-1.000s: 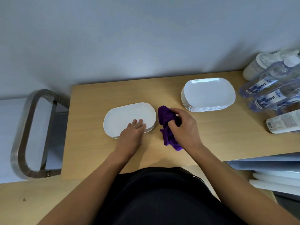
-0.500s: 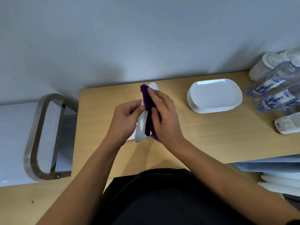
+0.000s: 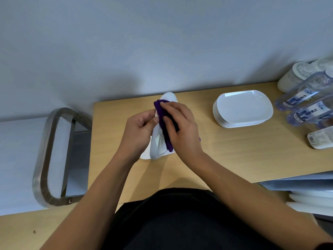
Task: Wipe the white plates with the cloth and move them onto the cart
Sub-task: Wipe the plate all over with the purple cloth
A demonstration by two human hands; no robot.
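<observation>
My left hand holds a white oval plate tilted up on its edge above the wooden table. My right hand presses a purple cloth flat against the plate's inner face. A small part of another white plate shows on the table under the raised one. A stack of several white plates sits to the right, apart from both hands. The cart, white with a steel handle, stands to the left of the table.
Several plastic water bottles lie and stand at the table's right end. A grey wall runs along the back edge of the table. White shelving shows below the table at the right. My dark-clothed lap fills the bottom centre.
One second ago the plate lay flat under my left hand and the cloth was beside it. The plate has since been raised on edge, and my right hand rubs the cloth over it.
</observation>
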